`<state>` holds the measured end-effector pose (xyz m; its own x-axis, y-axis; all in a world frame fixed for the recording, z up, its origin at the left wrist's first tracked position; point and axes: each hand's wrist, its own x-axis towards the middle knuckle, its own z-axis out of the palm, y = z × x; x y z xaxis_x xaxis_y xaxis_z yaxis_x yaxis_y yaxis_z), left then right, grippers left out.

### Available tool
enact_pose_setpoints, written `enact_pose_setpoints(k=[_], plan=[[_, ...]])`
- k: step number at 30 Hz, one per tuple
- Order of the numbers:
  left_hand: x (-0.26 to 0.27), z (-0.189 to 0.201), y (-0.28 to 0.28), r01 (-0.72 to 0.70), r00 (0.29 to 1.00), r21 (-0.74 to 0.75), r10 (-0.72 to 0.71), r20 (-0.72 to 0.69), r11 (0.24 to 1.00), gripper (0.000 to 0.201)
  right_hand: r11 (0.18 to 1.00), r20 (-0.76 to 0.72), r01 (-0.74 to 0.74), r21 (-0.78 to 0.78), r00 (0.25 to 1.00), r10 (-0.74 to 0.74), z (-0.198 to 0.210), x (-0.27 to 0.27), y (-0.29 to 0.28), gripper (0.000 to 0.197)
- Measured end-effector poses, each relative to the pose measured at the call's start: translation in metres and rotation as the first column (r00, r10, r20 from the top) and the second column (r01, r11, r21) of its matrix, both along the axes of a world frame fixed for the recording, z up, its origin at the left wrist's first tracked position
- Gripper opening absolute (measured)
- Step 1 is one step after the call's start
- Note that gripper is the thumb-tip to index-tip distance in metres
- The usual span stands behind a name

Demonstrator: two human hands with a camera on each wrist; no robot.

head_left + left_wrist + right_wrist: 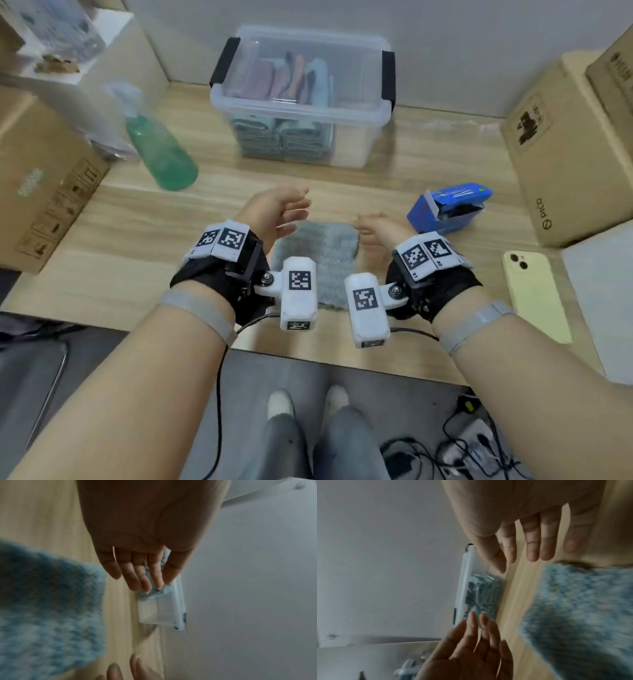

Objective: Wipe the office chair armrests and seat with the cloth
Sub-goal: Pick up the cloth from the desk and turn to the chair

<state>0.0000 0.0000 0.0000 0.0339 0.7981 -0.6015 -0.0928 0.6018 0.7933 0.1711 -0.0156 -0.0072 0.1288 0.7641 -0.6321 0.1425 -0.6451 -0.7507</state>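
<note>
The blue fluffy cloth (317, 263) lies flat on the wood table (137, 219), right at the near edge, w/ nothing on top of it. The 2 hands hang just above it, 1 on each side. The left hand (274, 214) has its fingers straight & loose, holding nothing. The right hand (380, 228) looks the same, fingers spread a bit, also holding nothing. Both palms face in toward each other, so I think the person is about to scoop the cloth up from both sides. No chair shows in any view, so the wiping has not begun; the cloth must be picked up 1st, then carried to the chair. Behind the cloth sits a clear box (301, 99) w/ its lid on & more folded cloths inside. A green spray bottle (159, 150) stands to the left. A small blue box (448, 209) & a pale yellow phone (534, 294) lie to the right. Brown boxes stand at both sides. The wrist views are blurry, but both show open fingers near the cloth.
</note>
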Motion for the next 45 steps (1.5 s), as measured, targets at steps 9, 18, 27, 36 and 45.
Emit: enact_pose_setpoints(k=[9,18,27,36,45], plan=[[-0.022,-0.075,-0.020,-0.048,0.946,-0.134,0.002,-0.323,0.990,0.034,0.995,-0.045,0.060,-0.079,0.997,-0.064,-0.085,-0.010,-0.008,0.057],[-0.010,-0.072,-0.036,0.048,0.999,-0.122,-0.049,-0.011,0.991,0.018,0.992,-0.110,0.033,-0.121,0.993,-0.046,-0.067,-0.024,-0.027,0.047],[-0.031,-0.073,-0.110,-0.346,0.919,-0.042,0.347,0.186,0.937,0.019,0.974,-0.212,-0.211,0.078,0.951,0.223,-0.060,-0.048,-0.055,0.023],[-0.085,-0.084,-0.262,-0.780,0.607,0.016,0.751,0.261,0.625,0.018,0.691,-0.373,-0.717,0.087,0.620,0.690,-0.074,-0.145,-0.127,0.032],[-0.125,-0.095,-0.437,-0.974,0.201,-0.067,0.964,0.175,0.216,0.038,0.280,-0.487,-0.954,-0.104,0.294,0.823,-0.093,-0.250,-0.266,0.054]])
